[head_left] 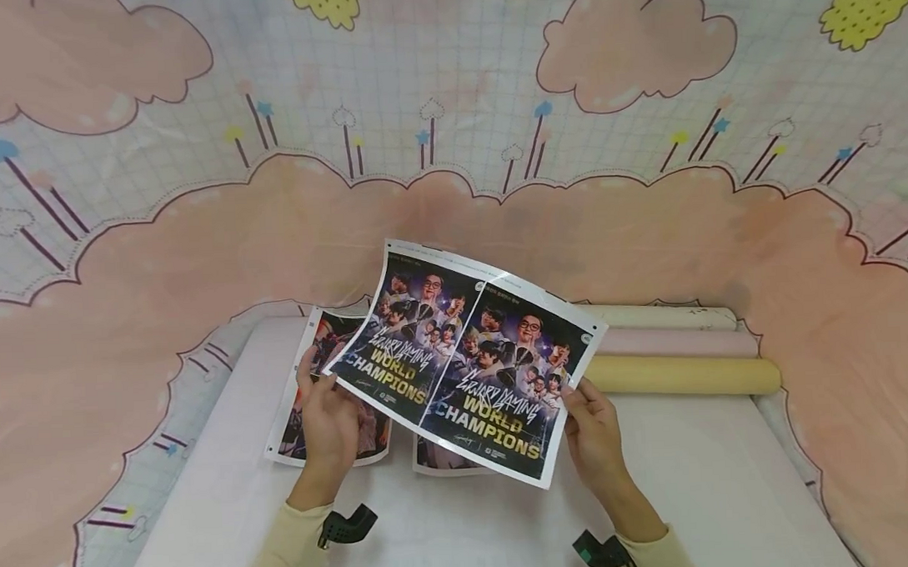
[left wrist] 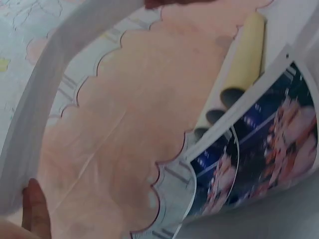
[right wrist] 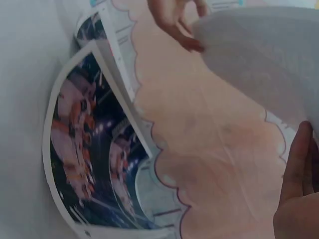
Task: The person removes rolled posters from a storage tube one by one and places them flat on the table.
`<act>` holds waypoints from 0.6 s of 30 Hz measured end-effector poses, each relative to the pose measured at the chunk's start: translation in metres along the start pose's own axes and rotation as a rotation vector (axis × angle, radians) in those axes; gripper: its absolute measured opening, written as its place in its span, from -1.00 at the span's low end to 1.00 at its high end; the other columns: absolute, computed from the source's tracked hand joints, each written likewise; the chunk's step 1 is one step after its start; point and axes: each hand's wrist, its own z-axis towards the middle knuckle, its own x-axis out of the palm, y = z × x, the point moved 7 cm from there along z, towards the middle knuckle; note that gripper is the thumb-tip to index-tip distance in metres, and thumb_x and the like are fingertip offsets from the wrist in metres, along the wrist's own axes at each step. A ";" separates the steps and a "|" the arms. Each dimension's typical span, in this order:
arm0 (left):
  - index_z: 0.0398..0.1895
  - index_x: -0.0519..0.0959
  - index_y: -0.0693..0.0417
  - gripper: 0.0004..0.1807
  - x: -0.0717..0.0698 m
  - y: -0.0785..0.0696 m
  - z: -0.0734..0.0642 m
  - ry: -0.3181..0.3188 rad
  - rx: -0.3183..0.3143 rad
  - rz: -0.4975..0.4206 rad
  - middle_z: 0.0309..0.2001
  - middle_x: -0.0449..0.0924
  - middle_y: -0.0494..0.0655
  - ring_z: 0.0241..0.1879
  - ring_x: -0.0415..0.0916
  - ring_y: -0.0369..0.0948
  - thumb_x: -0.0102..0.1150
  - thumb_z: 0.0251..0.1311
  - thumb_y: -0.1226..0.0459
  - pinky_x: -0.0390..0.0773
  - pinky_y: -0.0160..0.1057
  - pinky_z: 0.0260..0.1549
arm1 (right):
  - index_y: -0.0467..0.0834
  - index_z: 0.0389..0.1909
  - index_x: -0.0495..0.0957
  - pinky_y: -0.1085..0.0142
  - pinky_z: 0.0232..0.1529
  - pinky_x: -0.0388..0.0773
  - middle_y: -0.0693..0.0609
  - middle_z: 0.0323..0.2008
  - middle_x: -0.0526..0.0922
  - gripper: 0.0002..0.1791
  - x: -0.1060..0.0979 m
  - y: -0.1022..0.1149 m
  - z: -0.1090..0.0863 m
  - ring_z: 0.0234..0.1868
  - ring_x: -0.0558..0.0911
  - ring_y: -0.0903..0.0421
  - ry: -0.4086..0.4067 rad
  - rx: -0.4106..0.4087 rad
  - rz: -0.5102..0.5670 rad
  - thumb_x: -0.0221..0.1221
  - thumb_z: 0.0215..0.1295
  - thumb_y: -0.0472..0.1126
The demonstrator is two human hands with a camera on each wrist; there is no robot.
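A glossy printed sheet (head_left: 457,358) is held up in the air, tilted down to the right. It bears the same "World Champions" picture twice, side by side, inside a white border. At its lower left corner, my left hand (head_left: 329,421) pinches the edge between thumb and fingers. My right hand (head_left: 593,433) pinches the right edge. Both wrist views show the sheet's pale back. Beneath it on the table lies another printed sheet (head_left: 290,427) at the left. A further print (head_left: 445,459) at the middle is mostly hidden; the right wrist view shows a curled print (right wrist: 75,129).
Rolls of paper lie at the table's back right: a yellow roll (head_left: 682,377), a pink roll (head_left: 674,342) and a cream roll (head_left: 665,316). Behind the white table (head_left: 693,475) hangs a patterned cloth (head_left: 647,235) with clouds.
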 end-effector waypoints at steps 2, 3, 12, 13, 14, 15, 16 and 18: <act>0.40 0.01 -0.28 -0.52 -0.008 -0.002 0.006 0.020 -0.038 0.075 0.39 0.19 -0.04 0.16 0.43 -0.19 -0.42 0.50 0.31 0.49 -0.35 0.05 | -0.35 0.42 0.16 0.34 -0.01 0.64 0.18 0.04 0.69 -0.44 -0.008 0.004 0.000 -0.02 0.72 0.23 0.007 -0.001 -0.010 -0.04 0.54 -0.17; 0.40 0.04 -0.21 -0.55 -0.010 -0.001 0.009 0.051 -0.063 0.121 0.39 0.21 -0.02 0.14 0.45 -0.21 -0.40 0.52 0.29 0.49 -0.34 0.03 | -0.35 0.42 0.17 0.34 -0.02 0.64 0.18 0.04 0.70 -0.44 -0.012 0.006 0.001 -0.02 0.72 0.23 0.013 -0.004 -0.015 -0.04 0.54 -0.16; 0.30 0.34 -0.06 -0.58 -0.027 0.015 0.011 0.366 -0.295 0.544 0.22 0.44 -0.38 0.03 0.55 -0.39 0.05 0.41 0.23 0.61 -0.36 -0.10 | -0.12 0.31 0.40 0.32 -0.12 0.69 0.16 -0.03 0.71 -0.60 -0.030 0.018 -0.002 -0.12 0.73 0.23 0.093 0.029 -0.099 -0.04 0.54 -0.14; 0.31 0.35 -0.07 -0.55 -0.026 0.016 0.010 0.393 -0.294 0.563 0.22 0.43 -0.37 0.04 0.54 -0.39 0.08 0.39 0.24 0.62 -0.36 -0.09 | -0.11 0.31 0.40 0.32 -0.14 0.69 0.17 -0.05 0.72 -0.60 -0.032 0.019 -0.003 -0.14 0.74 0.23 0.094 0.035 -0.109 -0.04 0.54 -0.14; 0.34 0.34 -0.06 -0.52 -0.024 0.017 0.009 0.422 -0.293 0.567 0.23 0.43 -0.36 0.06 0.55 -0.38 0.10 0.37 0.27 0.62 -0.35 -0.06 | -0.09 0.33 0.37 0.32 -0.16 0.70 0.17 -0.08 0.73 -0.59 -0.034 0.020 -0.003 -0.15 0.74 0.22 0.094 0.037 -0.123 -0.04 0.54 -0.15; 0.37 0.33 -0.05 -0.47 -0.022 0.018 0.008 0.453 -0.287 0.570 0.24 0.41 -0.36 0.08 0.55 -0.38 0.11 0.35 0.30 0.62 -0.34 -0.04 | -0.07 0.36 0.32 0.31 -0.18 0.70 0.17 -0.10 0.73 -0.57 -0.036 0.021 -0.003 -0.17 0.74 0.22 0.094 0.034 -0.139 -0.04 0.54 -0.16; 0.41 0.30 -0.03 -0.43 -0.019 0.019 0.006 0.487 -0.281 0.565 0.25 0.40 -0.35 0.07 0.56 -0.36 0.11 0.34 0.33 0.63 -0.32 -0.03 | -0.04 0.38 0.26 0.29 -0.20 0.71 0.17 -0.10 0.73 -0.55 -0.038 0.022 -0.003 -0.18 0.75 0.21 0.092 0.028 -0.159 -0.03 0.53 -0.17; 0.46 0.24 0.02 -0.38 -0.013 0.020 0.004 0.550 -0.284 0.514 0.25 0.46 -0.29 0.03 0.62 -0.28 0.08 0.34 0.40 0.67 -0.25 -0.08 | -0.01 0.42 0.12 0.26 -0.25 0.72 0.19 -0.10 0.72 -0.48 -0.043 0.025 -0.004 -0.20 0.76 0.19 0.085 0.002 -0.203 -0.02 0.52 -0.22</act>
